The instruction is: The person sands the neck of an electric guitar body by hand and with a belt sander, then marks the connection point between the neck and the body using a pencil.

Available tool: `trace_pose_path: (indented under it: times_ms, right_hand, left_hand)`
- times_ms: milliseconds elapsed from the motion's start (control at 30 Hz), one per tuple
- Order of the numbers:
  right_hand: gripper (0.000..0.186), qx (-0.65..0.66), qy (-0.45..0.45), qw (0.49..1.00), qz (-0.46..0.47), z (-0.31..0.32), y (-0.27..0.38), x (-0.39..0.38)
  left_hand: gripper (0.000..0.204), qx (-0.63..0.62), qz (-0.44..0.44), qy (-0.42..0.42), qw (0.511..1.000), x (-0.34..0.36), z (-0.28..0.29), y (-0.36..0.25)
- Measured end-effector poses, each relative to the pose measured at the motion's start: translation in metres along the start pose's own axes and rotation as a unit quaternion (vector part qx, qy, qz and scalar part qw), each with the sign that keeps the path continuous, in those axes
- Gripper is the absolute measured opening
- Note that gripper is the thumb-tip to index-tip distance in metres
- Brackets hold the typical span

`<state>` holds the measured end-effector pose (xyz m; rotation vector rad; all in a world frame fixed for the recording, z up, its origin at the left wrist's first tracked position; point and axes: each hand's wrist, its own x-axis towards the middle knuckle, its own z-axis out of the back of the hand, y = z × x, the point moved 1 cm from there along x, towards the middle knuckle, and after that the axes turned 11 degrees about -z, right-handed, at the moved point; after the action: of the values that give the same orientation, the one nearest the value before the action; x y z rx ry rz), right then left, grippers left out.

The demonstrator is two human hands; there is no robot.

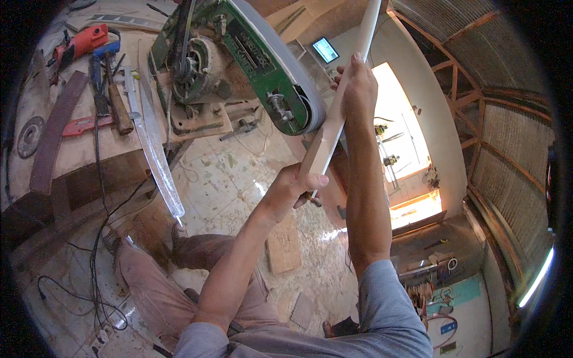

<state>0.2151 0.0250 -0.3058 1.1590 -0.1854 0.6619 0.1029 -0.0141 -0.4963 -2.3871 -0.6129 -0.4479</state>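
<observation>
A long pale wooden strip (326,142) slants up and away in front of me, held in both hands. My left hand (292,190) is closed round its near end, with the thumb across the top. Farther along, my right hand (360,86) wraps round the strip from the right. Just left of the strip is the rounded end of a green belt sander (286,104), with its grey sanding belt (298,59) running over the outer side. The strip lies right by that end; whether they touch I cannot tell.
On the dusty workbench (128,158) at left lie a red angle grinder (89,40), a wooden-handled tool (119,104) and a long metal strip (156,161) jutting past the edge. Black cables (95,262) trail to the floor. A wooden board (283,246) lies below my left arm.
</observation>
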Motion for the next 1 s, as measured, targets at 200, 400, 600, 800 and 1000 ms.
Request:
trace_pose_path:
  times_ms: [200, 400, 600, 800, 1000]
  right_hand:
    - [0.046, -0.029, -0.007, 1.000, 0.000, -0.005, -0.001, 0.000]
    - [0.065, -0.150, -0.067, 0.985, 0.045, 0.000, -0.013, 0.014]
    - [0.069, -0.243, -0.111, 0.960, 0.082, -0.007, -0.009, 0.009]
    - [0.040, -0.059, 0.020, 0.998, -0.014, -0.001, 0.002, 0.006]
    - [0.044, 0.062, 0.109, 0.992, -0.015, 0.004, 0.003, 0.008]
  left_hand:
    - [0.045, -0.079, 0.003, -0.002, 0.997, 0.002, 0.000, 0.010]
    - [0.040, -0.185, 0.003, 0.055, 0.981, 0.004, 0.005, 0.023]
    - [0.038, -0.210, -0.013, 0.036, 0.977, 0.005, 0.002, 0.024]
    - [0.036, -0.030, -0.032, -0.050, 0.998, -0.004, -0.018, -0.004]
    - [0.053, 0.136, -0.096, -0.096, 0.981, -0.007, -0.023, -0.009]
